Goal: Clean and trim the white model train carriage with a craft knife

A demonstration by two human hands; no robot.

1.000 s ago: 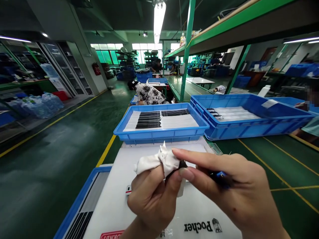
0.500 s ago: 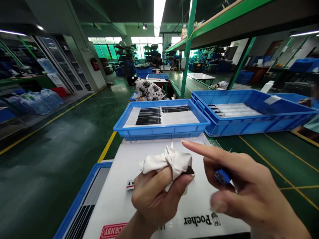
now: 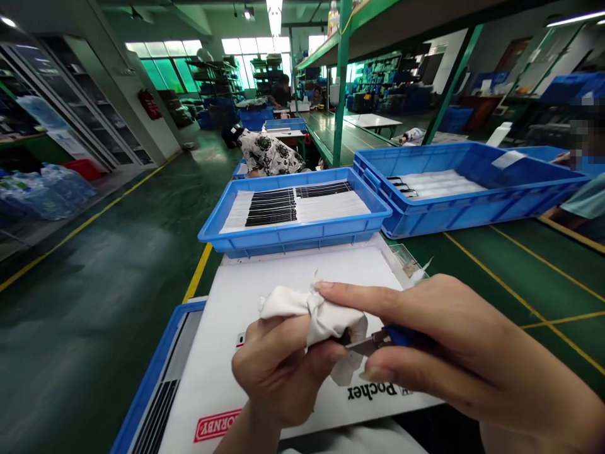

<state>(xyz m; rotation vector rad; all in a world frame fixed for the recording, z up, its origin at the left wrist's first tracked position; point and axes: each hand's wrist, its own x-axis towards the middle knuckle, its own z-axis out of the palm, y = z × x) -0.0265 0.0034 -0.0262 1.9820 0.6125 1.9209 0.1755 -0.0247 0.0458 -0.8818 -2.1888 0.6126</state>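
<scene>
My left hand (image 3: 278,369) is closed around a bunched white cloth (image 3: 286,304) above the white board. A small dark piece (image 3: 348,334) shows within the cloth by my thumb; most of it is hidden. My right hand (image 3: 454,343) grips a utility knife with a blue handle (image 3: 405,337). Its blade points left and meets the dark piece beside my left thumb. My right index fingertip rests on top of the cloth. A small pale end with a red stripe (image 3: 241,340) shows left of my left hand; I cannot tell whether I hold it.
The white printed board (image 3: 236,296) lies under my hands. Beyond it stands a blue tray (image 3: 302,234) of black strips on white sheets. A larger blue crate (image 3: 472,211) is at right, another blue tray (image 3: 155,372) at lower left. A person (image 3: 271,151) bends over ahead; another sits far right.
My right hand has moved left to the cloth, bringing the knife blade against the dark piece and the index finger onto the cloth. The camera view has shifted slightly.
</scene>
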